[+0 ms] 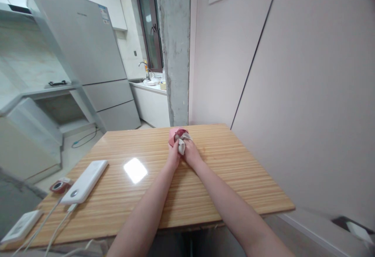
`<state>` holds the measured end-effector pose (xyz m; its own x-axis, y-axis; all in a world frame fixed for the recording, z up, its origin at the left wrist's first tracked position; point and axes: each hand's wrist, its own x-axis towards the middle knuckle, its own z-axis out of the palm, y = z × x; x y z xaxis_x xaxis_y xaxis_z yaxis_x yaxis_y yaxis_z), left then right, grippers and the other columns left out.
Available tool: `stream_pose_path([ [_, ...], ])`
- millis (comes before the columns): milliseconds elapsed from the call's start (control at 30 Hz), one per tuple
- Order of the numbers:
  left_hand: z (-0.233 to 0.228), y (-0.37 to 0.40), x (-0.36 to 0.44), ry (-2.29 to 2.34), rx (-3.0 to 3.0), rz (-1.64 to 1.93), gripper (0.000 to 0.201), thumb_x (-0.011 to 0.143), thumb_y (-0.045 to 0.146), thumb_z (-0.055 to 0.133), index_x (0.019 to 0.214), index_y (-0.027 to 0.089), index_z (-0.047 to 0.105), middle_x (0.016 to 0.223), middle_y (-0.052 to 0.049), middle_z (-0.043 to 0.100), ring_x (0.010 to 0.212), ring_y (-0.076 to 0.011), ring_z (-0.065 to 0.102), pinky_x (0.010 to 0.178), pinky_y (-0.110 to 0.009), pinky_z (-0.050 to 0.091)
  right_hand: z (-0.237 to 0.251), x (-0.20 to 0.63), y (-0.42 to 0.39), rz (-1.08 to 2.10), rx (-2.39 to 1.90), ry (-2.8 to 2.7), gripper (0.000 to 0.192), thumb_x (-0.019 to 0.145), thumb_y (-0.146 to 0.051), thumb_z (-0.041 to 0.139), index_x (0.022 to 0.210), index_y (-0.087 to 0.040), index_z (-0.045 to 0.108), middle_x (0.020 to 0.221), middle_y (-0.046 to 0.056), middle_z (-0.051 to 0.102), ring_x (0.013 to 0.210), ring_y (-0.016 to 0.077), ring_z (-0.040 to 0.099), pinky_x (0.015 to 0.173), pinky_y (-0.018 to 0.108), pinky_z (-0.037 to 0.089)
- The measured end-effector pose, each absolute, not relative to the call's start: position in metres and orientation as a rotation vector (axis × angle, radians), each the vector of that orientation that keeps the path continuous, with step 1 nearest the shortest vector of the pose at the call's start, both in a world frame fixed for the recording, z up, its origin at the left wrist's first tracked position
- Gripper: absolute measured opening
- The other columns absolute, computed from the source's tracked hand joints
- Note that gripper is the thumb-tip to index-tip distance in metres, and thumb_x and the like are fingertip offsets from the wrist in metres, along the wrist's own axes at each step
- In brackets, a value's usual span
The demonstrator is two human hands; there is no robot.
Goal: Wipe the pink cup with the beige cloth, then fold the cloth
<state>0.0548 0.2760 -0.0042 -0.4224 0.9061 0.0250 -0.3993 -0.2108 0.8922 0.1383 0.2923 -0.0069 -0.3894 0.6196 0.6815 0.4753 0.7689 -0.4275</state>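
Near the far edge of the wooden table (pixel 211 194), both arms are stretched forward and the two hands almost meet. My left hand (pixel 174 151) is closed on a small pink cup-like object (pixel 172 134), tilted so that its darker, reddish opening faces me. A crumpled greyish-white cloth (pixel 181 146) is bunched at this opening. My right hand (pixel 191 152) is closed on the cloth, with part of it pushed against or into the opening. Some fingertips are hidden behind the cloth and the pink object.
On the table's left lie a white power bank (pixel 84 182) with cables plugged in, a small red-and-white item (pixel 60 186) and a white box (pixel 22 225). A concrete pillar (pixel 177 54) and a pale wall panel (pixel 304 93) stand behind and right. A fridge (pixel 79 42) is at back left.
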Motion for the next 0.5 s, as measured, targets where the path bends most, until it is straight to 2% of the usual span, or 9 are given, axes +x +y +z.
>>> stream_pose_path([
  [100, 0.001, 0.274, 0.045, 1.267, 0.773, 1.832, 0.033, 0.086, 0.034, 0.052, 0.115, 0.017, 0.050, 0.113, -0.012, 0.065, 0.101, -0.0203, 0.065, 0.083, -0.031, 0.053, -0.005, 0.136, 0.292, 0.155, -0.797, -2.128, 0.023, 0.088, -0.013, 0.048, 0.104, -0.014, 0.064, 0.099, 0.012, 0.064, 0.101, 0.0222, 0.054, 0.091, 0.036, 0.044],
  [200, 0.011, 0.266, 0.023, 1.595, 1.015, 1.776, 0.037, 0.082, 0.045, 0.057, 0.104, 0.016, 0.053, 0.103, -0.013, 0.067, 0.099, -0.0247, 0.064, 0.081, -0.034, 0.052, -0.005, 0.138, 0.292, 0.087, -0.780, -2.211, 0.025, 0.085, -0.011, 0.052, 0.107, -0.017, 0.063, 0.105, 0.012, 0.063, 0.105, 0.0230, 0.052, 0.092, 0.037, 0.042],
  [300, 0.017, 0.256, 0.008, 1.774, 1.281, 1.641, 0.038, 0.078, 0.050, 0.060, 0.095, 0.017, 0.056, 0.095, -0.012, 0.068, 0.097, -0.0272, 0.064, 0.082, -0.037, 0.050, -0.007, 0.142, 0.292, -0.008, -0.798, -2.288, 0.021, 0.084, -0.014, 0.056, 0.102, -0.018, 0.065, 0.109, 0.012, 0.062, 0.107, 0.0250, 0.051, 0.092, 0.040, 0.041],
  [400, 0.013, 0.256, 0.012, 1.721, 1.279, 1.622, 0.040, 0.077, 0.051, 0.061, 0.097, 0.018, 0.054, 0.095, -0.012, 0.067, 0.095, -0.0256, 0.065, 0.083, -0.037, 0.050, -0.007, 0.144, 0.291, -0.014, -0.848, -2.279, 0.019, 0.085, -0.015, 0.055, 0.100, -0.019, 0.066, 0.104, 0.012, 0.064, 0.104, 0.0247, 0.051, 0.089, 0.039, 0.041],
  [500, 0.002, 0.262, 0.031, 1.490, 1.030, 1.714, 0.043, 0.079, 0.048, 0.061, 0.106, 0.018, 0.047, 0.103, -0.011, 0.066, 0.093, -0.0207, 0.066, 0.082, -0.033, 0.051, -0.006, 0.142, 0.288, 0.051, -0.888, -2.207, 0.021, 0.086, -0.014, 0.053, 0.102, -0.018, 0.065, 0.096, 0.010, 0.064, 0.097, 0.0229, 0.052, 0.087, 0.037, 0.042],
])
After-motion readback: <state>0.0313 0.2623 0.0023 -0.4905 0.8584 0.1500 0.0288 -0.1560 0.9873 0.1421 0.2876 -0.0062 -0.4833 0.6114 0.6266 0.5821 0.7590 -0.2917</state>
